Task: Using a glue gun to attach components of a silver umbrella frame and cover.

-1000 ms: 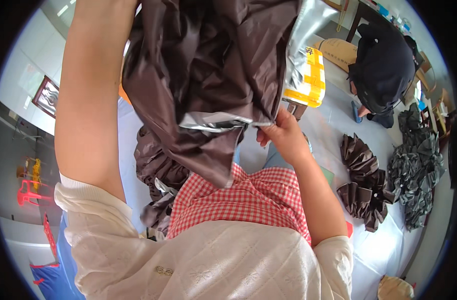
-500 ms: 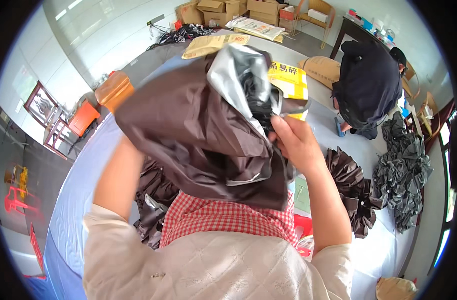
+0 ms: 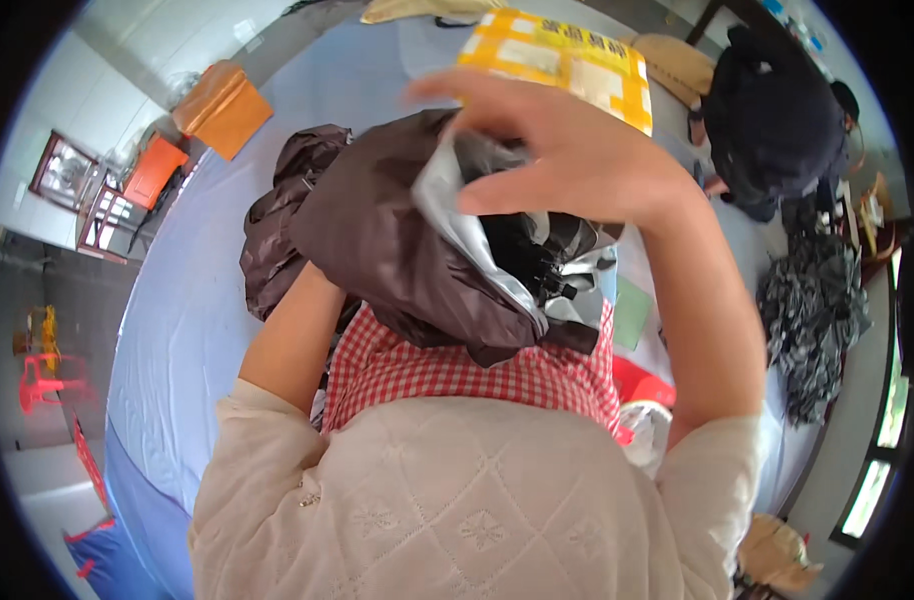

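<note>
In front of me a dark brown umbrella canopy (image 3: pixel 377 220) with a silver lining is bunched up, its open side turned up and to the right. Black rib ends (image 3: pixel 557 288) show inside the fold. My left forearm (image 3: pixel 302 335) goes in under the brown cloth, which hides the hand and its fingers. Over the opening, my right hand (image 3: pixel 577 150) is slightly blurred, thumb and fingers spread apart with nothing held. Its thumb lies near the silver edge; whether it touches cannot be told. Another crumpled brown canopy (image 3: pixel 277 235) lies to the left.
A yellow-and-white taped box (image 3: pixel 567 75) stands just beyond my hands. Another person in dark clothes (image 3: pixel 777 120) bends over at the far right, near a heap of dark grey cloth (image 3: pixel 812 310). An orange-brown box (image 3: pixel 222 110) is at the far left. Red checked cloth (image 3: pixel 457 375) covers my lap.
My right hand has let go of the canopy edge, moved up and left, and opened. The canopy has come lower, and its opening faces more to the right. My view has tilted down.
</note>
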`<state>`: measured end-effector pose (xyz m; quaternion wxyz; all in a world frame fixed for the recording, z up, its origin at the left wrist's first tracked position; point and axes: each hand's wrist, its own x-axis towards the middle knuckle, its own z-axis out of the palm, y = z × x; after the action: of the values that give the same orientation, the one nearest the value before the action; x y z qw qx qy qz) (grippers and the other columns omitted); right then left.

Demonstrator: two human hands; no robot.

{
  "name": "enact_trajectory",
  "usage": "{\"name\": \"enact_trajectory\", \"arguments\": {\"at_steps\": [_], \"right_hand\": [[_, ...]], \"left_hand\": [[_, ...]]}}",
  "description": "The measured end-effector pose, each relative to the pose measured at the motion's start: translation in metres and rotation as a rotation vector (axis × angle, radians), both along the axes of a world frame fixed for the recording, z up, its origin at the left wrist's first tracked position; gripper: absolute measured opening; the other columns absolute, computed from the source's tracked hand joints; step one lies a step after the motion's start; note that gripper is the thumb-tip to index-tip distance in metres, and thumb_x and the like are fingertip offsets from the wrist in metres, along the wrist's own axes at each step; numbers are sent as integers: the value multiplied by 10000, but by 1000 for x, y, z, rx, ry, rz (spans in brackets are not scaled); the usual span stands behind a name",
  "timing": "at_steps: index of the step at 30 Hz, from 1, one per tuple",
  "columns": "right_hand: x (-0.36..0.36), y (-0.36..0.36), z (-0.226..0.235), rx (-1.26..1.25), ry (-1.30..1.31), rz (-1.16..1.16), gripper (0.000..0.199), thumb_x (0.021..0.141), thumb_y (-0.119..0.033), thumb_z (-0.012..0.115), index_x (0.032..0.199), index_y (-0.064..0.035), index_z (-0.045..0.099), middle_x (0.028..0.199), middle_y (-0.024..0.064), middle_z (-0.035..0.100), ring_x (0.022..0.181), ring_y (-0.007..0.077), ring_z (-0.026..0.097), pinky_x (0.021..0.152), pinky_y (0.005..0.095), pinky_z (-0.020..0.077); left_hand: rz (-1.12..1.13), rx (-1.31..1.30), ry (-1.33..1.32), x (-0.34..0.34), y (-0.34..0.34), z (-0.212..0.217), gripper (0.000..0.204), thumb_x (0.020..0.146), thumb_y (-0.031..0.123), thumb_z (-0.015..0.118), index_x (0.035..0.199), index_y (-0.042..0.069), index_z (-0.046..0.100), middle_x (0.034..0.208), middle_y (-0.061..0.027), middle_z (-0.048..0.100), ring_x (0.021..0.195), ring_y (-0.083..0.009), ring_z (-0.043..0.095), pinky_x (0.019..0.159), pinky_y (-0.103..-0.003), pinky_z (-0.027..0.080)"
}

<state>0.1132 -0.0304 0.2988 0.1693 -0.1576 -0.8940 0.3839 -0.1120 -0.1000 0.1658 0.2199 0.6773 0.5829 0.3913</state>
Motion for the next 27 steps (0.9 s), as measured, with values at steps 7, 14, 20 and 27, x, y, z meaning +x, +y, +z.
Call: {"name": "enact_trajectory", "arguments": {"at_steps": [7, 14, 20, 27], "right_hand": [[53, 6, 29, 83, -77, -130, 254, 874, -180, 573, 1077, -28, 593, 868, 81, 643, 820, 126, 627, 708, 297, 509], [88, 18, -45, -194, 38, -561, 219, 963, -210, 502, 1016, -34, 621, 828, 25, 619, 751, 82, 598, 612, 247, 474], [50, -14, -100, -28, -130, -411, 273, 890, -248, 553, 902, 19, 605, 847, 245, 644, 808, 450, 607, 700, 513, 497], [41, -12, -97, 223, -309, -383, 307, 895, -305, 574, 841, -9, 637, 786, 229, 640, 785, 438, 614, 699, 498, 510]], "left_hand": [[97, -341, -236, -52, -6, -43, 210, 908, 179, 600, 1026, 9, 639, 935, -61, 672, 800, -129, 627, 724, -275, 507], [291, -501, -453, -52, 41, -50, 213, 897, 106, 611, 1062, -28, 628, 944, -54, 670, 787, -101, 615, 685, -248, 499], [279, -470, -761, -46, 16, -56, 183, 906, 81, 595, 1032, -46, 630, 933, -42, 669, 775, -88, 599, 673, -242, 489], [91, -254, 151, -66, 15, -61, 242, 905, 139, 601, 1081, -24, 635, 943, -71, 692, 803, -125, 623, 718, -274, 498]]}}
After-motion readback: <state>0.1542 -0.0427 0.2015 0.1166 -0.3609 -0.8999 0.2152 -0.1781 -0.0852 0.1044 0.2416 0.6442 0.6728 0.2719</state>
